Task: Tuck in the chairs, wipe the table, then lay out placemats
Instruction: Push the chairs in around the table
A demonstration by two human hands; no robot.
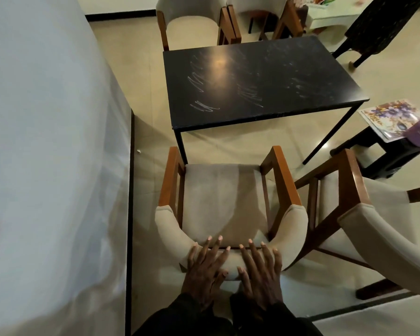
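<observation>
A beige armchair with wooden arms (224, 202) stands right in front of me, its seat facing the black table (260, 81). My left hand (205, 267) and my right hand (261, 270) lie side by side on the top of its curved backrest, fingers straight and spread. The chair's front legs sit just short of the table's near edge. White scribble marks streak the tabletop. A second beige armchair (374, 226) stands at an angle to my right. Floral placemats (390, 117) lie on a dark stool (383, 154) at the right.
A white draped wall or curtain (46, 166) fills the left side, with a dark strip (130, 214) along its foot. Two more beige chairs (192, 20) stand behind the table. A person in dark patterned clothing (378, 25) is at the far right, near a pale low table (330, 15).
</observation>
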